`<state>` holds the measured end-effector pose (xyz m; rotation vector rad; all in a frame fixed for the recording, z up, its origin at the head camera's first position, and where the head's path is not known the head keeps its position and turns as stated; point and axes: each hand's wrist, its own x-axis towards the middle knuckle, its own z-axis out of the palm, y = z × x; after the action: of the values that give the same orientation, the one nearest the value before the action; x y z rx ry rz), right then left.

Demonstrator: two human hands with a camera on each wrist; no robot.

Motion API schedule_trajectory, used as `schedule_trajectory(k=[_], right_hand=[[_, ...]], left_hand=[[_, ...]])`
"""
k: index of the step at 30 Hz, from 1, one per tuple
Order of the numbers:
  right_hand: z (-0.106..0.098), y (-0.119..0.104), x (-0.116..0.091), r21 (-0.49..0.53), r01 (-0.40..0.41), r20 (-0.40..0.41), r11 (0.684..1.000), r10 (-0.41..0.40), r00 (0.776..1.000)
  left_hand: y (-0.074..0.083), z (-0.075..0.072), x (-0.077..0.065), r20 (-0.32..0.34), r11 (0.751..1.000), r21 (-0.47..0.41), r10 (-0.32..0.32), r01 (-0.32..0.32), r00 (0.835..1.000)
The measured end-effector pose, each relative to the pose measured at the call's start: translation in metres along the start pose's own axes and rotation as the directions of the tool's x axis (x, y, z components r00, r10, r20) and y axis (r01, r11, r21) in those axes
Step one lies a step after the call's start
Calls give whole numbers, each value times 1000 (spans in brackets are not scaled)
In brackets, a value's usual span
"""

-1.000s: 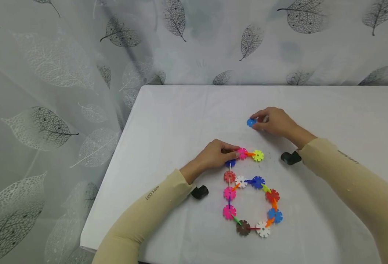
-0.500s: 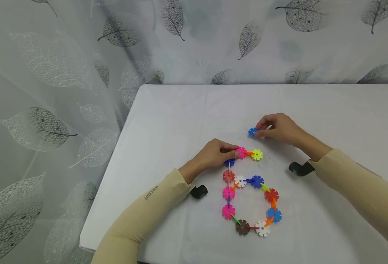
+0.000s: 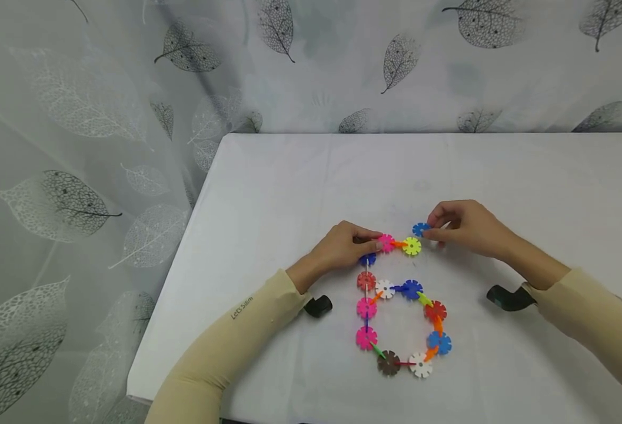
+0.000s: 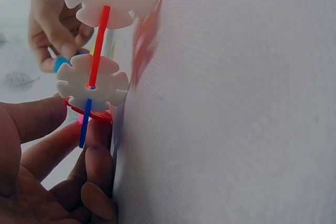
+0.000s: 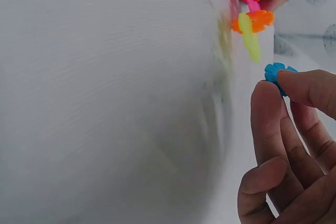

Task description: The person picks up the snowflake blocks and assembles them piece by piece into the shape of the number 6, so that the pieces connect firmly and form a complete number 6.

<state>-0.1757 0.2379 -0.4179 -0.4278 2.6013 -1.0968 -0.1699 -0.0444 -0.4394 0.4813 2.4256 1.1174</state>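
Note:
A chain of colourful notched interlocking discs lies on the white table, joined in a loop with a curved arm on top, like a 6. My left hand pinches the arm at a pink disc. An orange disc, seen edge-on, links that to the yellow end disc. Between thumb and fingertips, my right hand holds a loose blue disc, just above and right of the yellow one. In the right wrist view a small gap shows between this blue disc and the yellow disc.
The loop's lower part, with a brown disc and a white disc, lies nearer the front. A black wrist mount shows under the left sleeve, another mount by the right. Leaf-patterned curtain hangs behind the table.
My right hand has come down and toward the front with the blue disc, ending slightly right and close to the yellow disc. The left hand keeps its pinch on the chain.

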Motion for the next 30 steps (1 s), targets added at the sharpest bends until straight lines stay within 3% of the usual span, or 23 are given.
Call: schedule_trajectory(k=[17,30], right_hand=[[10,10,-22,-149,9,-2,989,-10,1000],[14,12,-22,-145,25,-23,989,-29,999]], left_hand=[[-2,0,2,3,1000,20,3,-3,1000],[-3,1,4,5,999,29,-16,16,1000]])
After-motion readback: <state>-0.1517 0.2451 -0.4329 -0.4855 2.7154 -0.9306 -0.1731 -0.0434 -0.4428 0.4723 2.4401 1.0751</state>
